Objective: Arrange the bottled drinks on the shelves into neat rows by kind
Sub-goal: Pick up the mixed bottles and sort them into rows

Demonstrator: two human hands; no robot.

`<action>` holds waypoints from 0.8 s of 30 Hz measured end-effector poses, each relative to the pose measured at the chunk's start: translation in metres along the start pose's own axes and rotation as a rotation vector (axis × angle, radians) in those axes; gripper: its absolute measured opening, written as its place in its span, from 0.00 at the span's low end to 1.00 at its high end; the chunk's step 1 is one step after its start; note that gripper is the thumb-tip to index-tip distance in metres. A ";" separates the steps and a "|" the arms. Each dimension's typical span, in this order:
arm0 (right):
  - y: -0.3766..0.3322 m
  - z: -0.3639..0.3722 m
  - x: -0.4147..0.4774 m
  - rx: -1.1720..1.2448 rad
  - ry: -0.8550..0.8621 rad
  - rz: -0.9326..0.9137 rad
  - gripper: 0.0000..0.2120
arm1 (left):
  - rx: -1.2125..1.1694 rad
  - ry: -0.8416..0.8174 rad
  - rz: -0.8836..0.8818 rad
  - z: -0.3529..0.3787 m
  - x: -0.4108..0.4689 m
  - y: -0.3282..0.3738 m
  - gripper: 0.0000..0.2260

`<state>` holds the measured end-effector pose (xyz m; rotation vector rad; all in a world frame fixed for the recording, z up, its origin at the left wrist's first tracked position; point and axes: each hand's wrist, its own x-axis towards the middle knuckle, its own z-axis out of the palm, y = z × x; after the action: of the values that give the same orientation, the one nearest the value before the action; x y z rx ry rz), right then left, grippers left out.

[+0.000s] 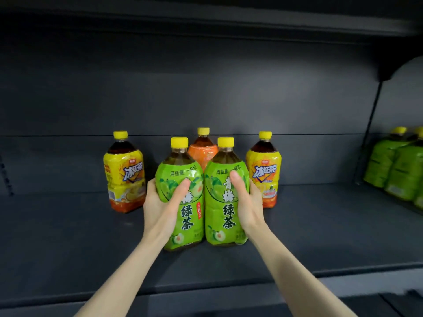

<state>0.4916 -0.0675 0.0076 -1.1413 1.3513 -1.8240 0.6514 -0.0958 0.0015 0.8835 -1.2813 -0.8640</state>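
Hands grip two green-label bottles standing upright and touching near the shelf (320,225) front: left hand (163,202) curled round left green bottle (190,216), right hand (247,202) curled round right green bottle (225,202). Both have yellow caps, brownish tea, labels 青梅绿茶 and 两瓶量一瓶价. Behind them: orange-label bottle (202,152); left yellow bottle (124,172) and right yellow bottle (265,172), dark tea, marked 冰红茶. Blurred green bottles (398,165) far right.

A shop's drinks aisle.
A dark metal shelf (320,225), with a back panel and another board overhead, carries labelled tea bottles (124,172) around the right hand (248,202). Well to that hand's right, past an upright (368,133), a neighbouring bay holds more green bottles (398,165).
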 end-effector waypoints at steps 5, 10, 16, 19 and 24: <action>-0.027 -0.055 -0.018 -0.064 0.063 -0.058 0.46 | -0.052 -0.072 0.064 0.033 -0.026 0.029 0.24; -0.070 -0.146 -0.045 -0.080 0.163 -0.135 0.25 | -0.101 -0.211 0.131 0.100 -0.072 0.066 0.25; -0.097 -0.295 -0.108 -0.191 0.333 -0.166 0.27 | -0.188 -0.362 0.120 0.207 -0.181 0.090 0.24; -0.105 -0.372 -0.134 -0.242 0.461 -0.141 0.54 | -0.237 -0.431 0.069 0.265 -0.239 0.101 0.26; -0.124 -0.477 -0.149 -0.311 0.600 -0.134 0.59 | -0.256 -0.555 0.056 0.350 -0.293 0.124 0.28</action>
<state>0.1391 0.3078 0.0270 -0.8714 1.9918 -2.2164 0.2819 0.1996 0.0199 0.4102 -1.6121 -1.2495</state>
